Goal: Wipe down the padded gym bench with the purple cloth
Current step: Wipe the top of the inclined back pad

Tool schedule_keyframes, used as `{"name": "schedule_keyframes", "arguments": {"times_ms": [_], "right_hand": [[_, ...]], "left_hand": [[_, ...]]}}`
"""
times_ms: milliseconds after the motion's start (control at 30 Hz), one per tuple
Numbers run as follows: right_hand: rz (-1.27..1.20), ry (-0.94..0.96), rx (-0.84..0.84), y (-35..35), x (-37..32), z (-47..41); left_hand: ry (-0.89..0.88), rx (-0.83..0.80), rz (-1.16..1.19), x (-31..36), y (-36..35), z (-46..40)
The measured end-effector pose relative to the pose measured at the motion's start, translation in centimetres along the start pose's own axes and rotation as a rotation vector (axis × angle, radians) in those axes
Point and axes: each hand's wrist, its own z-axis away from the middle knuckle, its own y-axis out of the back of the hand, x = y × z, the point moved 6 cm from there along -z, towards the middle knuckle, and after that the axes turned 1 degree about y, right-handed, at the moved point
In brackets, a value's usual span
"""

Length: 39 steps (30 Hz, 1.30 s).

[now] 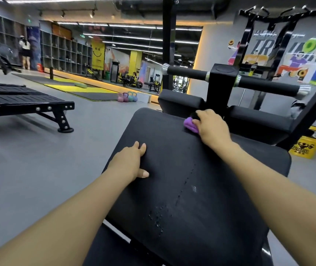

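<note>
Cloth, soft and bunched under our gripping right hand, drags easily across the firm, damp bench while our left hand rests flat.

Two bare forearms enter from the lower frame; the left hand and right hand wear no gloves, rings or sleeves.

Black bench pad dotted with a line of pale droplets; purple cloth; grey floor; yellow-and-black mats; pink, teal kettlebells; yellow crate printed black
</note>
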Motion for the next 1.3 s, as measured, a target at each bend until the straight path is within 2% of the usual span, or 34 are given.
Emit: {"name": "schedule_keyframes", "arguments": {"times_ms": [67, 167, 267, 300, 333, 400, 500, 633, 733, 833, 900, 967, 1033, 1100, 1200, 1300], "right_hand": [[-0.047, 0.118, 0.014, -1.2, -3.5, 2.0], [-0.081, 0.367, -0.083, -2.8, -7.9, 6.2], [-0.087, 0.481, -0.175, -2.1, -7.2, 7.0], [-0.106, 0.494, -0.144, -1.5, -6.3, 6.6], [-0.119, 0.48, -0.079, -0.9, -4.9, 5.8], [-0.149, 0.325, 0.051, 0.3, -2.0, 4.1], [-0.163, 0.144, 0.114, -0.7, -1.7, 3.7], [-0.165, 0.294, 0.088, -3.5, -6.2, 7.1], [-0.176, 0.41, -0.019, -4.0, -7.9, 10.1], [-0.171, 0.481, -0.155, -2.5, -6.1, 9.1], [-0.185, 0.38, -0.053, -0.8, -3.1, 6.6], [-0.155, 0.124, 0.048, 0.2, -0.1, 5.0], [-0.118, 0.029, 0.1, -0.3, -0.9, 5.4], [-0.145, 0.094, 0.119, -1.3, -4.2, 7.3], [-0.225, 0.306, 0.042, -3.7, -9.4, 11.9], [-0.271, 0.462, -0.082, -3.1, -10.8, 14.3]], "left_hand": [[0.003, 0.0, -0.019, 0.0, 0.0, 0.0], [0.013, -0.004, -0.015, -0.2, -0.1, 0.3], [0.014, -0.014, -0.004, -0.3, -0.1, 0.5], [0.013, -0.012, 0.002, -0.3, -0.1, 0.5], [0.013, -0.01, 0.014, -0.3, -0.1, 0.5], [0.016, -0.009, 0.03, -0.3, -0.3, 0.4], [0.001, 0.009, 0.021, -0.5, -0.4, 0.1], [-0.006, 0.04, 0.039, -0.8, -0.5, 0.3], [-0.002, 0.07, 0.119, -1.2, -0.9, 1.5], [-0.009, 0.061, 0.158, -2.1, -2.1, 3.4], [-0.027, 0.032, 0.168, -3.0, -3.3, 4.6], [-0.052, 0.022, 0.181, -3.6, -4.2, 5.2], [-0.068, 0.046, 0.204, -3.8, -4.6, 5.3], [-0.072, 0.065, 0.21, -3.8, -4.6, 5.2], [-0.069, 0.056, 0.212, -3.6, -4.7, 5.3], [-0.052, 0.045, 0.195, -3.4, -4.4, 5.5]]}}
